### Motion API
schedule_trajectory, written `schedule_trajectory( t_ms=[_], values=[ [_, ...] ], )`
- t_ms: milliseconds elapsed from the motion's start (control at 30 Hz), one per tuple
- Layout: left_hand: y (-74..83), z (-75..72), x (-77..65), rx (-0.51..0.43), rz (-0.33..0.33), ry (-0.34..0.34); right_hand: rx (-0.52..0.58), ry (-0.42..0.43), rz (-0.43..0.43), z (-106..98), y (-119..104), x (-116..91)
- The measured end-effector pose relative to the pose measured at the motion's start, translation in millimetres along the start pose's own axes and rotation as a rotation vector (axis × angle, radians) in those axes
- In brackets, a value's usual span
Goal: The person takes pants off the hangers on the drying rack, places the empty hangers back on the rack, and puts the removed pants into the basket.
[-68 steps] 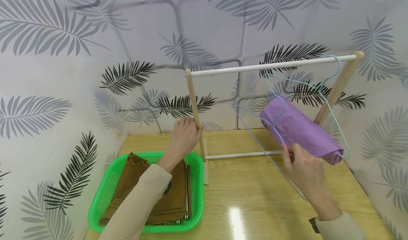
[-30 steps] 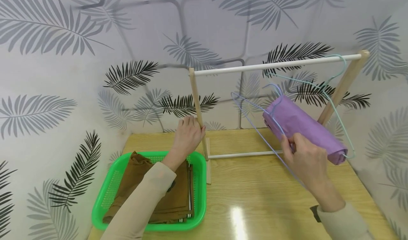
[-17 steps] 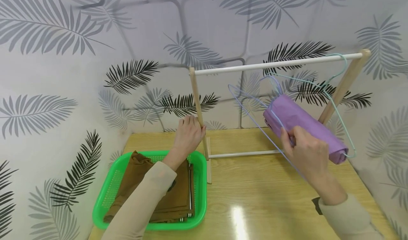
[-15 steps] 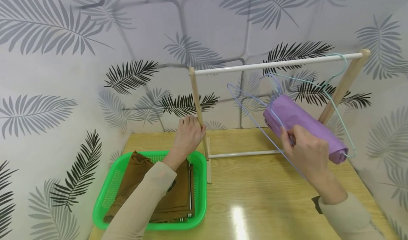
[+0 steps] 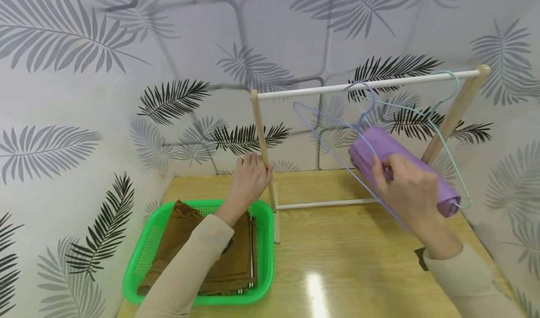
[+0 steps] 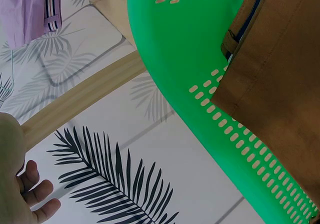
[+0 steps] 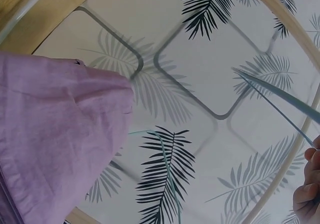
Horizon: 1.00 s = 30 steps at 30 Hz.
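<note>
My left hand point(image 5: 251, 175) grips the left wooden post point(image 5: 258, 125) of a small clothes rack. With thumb and fingers, my right hand point(image 5: 407, 191) pinches one arm of a blue-violet wire hanger point(image 5: 361, 119); the hanger carries nothing. Its hook overlaps the white top rail point(image 5: 303, 92) in the head view. Right beside it, a folded purple garment point(image 5: 392, 142) is draped over a teal hanger point(image 5: 447, 151) that hangs near the rail's right end. The garment point(image 7: 65, 124) fills the left side of the right wrist view, and the held hanger point(image 7: 285, 95) shows at the right.
A green plastic basket point(image 5: 135, 257) sits on the wooden table point(image 5: 337, 261) at the left, holding a folded brown garment point(image 5: 229, 266) with striped trim. A white lower bar point(image 5: 325, 205) joins the rack's sides near the tabletop. The patterned wall point(image 5: 190, 41) stands close behind.
My right hand has lifted the blue-violet hanger, and its hook has risen from below the top rail to the rail's height. My left hand keeps its grip on the post.
</note>
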<state>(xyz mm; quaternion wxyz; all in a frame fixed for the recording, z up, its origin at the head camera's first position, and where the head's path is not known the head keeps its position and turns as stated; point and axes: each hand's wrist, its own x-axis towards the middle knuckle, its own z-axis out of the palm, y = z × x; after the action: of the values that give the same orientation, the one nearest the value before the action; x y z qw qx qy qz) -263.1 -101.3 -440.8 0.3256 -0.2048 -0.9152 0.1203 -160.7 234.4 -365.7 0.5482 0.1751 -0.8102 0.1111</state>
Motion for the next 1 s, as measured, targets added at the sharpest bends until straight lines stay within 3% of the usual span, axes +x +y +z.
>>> schedule_trajectory(
  t_ms=[267, 1000],
  values=[
    [0.3, -1.4, -0.1, 0.010, 0.003, -0.017, 0.029, -0.017, 0.053, 4.1, 8.3, 11.9],
    [0.6, 0.5, -0.3, 0.005, -0.009, 0.001, 0.004, -0.086, 0.026, 21.3, 16.9, 18.6]
  ],
)
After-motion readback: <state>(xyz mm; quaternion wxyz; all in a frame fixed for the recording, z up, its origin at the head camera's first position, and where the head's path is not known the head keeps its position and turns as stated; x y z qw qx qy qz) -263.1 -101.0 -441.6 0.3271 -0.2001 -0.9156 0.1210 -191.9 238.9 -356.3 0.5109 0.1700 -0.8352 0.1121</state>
